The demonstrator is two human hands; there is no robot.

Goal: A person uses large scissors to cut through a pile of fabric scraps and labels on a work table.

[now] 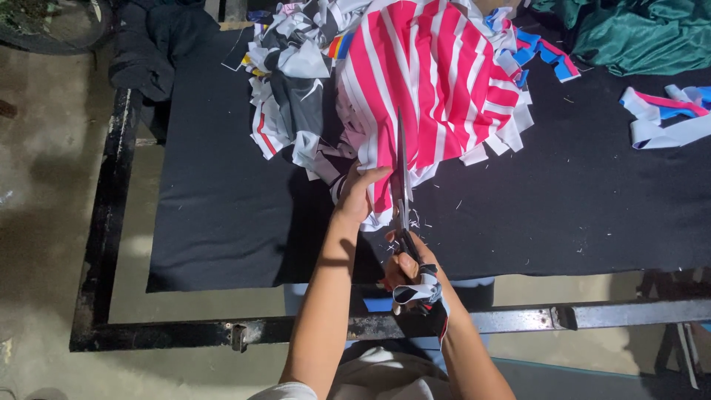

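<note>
Pink-and-white striped fabric is bunched up on the black cloth-covered bench, near its front edge. Left hand has its grip clamped on the fabric's lower edge. Right hand is closed around the handles of big scissors, wrapped in cloth strips, blades up into the stripes. Grey-white scraps sit just left, green cloth far right.

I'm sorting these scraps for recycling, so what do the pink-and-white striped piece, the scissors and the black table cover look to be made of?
The pink-and-white striped piece looks like thin, slightly glossy synthetic knit: it drapes limply. The scissors, held in the right hand, seem to be metal, their blades dark and narrow; their handles are wrapped in cloth strips. The black table cover looks like matte felt or woven cloth, with lint clinging to it.
</note>
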